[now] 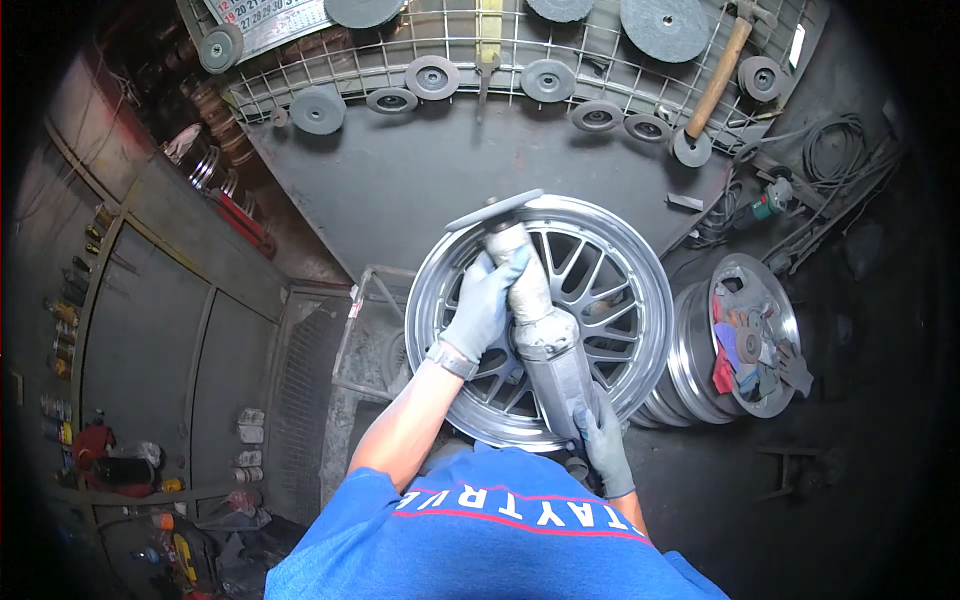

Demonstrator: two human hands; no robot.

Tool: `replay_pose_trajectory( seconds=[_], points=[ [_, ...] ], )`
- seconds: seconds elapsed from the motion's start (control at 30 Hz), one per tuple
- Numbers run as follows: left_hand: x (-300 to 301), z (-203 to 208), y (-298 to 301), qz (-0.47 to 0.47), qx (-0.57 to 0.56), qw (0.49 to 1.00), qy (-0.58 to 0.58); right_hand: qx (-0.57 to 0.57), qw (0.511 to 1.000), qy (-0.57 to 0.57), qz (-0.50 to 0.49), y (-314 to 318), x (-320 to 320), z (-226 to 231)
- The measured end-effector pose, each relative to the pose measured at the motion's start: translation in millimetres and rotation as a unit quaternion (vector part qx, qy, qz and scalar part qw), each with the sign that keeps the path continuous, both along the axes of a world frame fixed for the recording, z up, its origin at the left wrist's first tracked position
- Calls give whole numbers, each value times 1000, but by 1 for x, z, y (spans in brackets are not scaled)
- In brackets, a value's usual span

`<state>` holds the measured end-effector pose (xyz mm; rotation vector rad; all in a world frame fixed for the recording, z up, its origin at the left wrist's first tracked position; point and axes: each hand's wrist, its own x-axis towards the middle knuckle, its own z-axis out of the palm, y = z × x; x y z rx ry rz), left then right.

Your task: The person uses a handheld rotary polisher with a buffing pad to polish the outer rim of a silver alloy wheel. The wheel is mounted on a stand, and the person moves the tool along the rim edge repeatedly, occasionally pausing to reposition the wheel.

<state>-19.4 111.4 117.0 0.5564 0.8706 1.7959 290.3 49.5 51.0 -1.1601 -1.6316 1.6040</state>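
Note:
A long grey power grinder [550, 345] lies slantwise over a silver multi-spoke wheel rim [645, 345]. At its far end sits a flat grey disc [493, 209], seen nearly edge-on against the rim's upper left. My left hand [482, 307], in a grey glove, is closed round the pale wrapped neck of the grinder. Lower down, my gloved right hand [603, 440] grips the right side of the grinder's body near its rear end; part of its fingers is hidden. Whether the disc touches the rim I cannot tell.
Abrasive discs [548, 80] and a wooden-handled hammer [718, 80] hang on a wire rack ahead. On the right, stacked rims [690, 340] hold gloves and rags. A green-headed angle grinder [770, 200] and coiled cable [835, 150] lie beyond. A metal frame [350, 365] stands left.

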Motion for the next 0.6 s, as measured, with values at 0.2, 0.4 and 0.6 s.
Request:
replay_pose_trajectory(
  seconds=[0.2, 0.4, 0.6],
  points=[
    [7, 1, 19, -10, -37, 999, 10, 19, 999, 26, -11, -2, 3, -19],
    [-7, -12, -18, 36, -5, 999, -34, 24, 998, -14, 54, 20, 6, -3],
    [-5, -49, -56, 100, 54, 989, -91, 113, 979, -119, 125, 49, 22, 8]
  ],
)
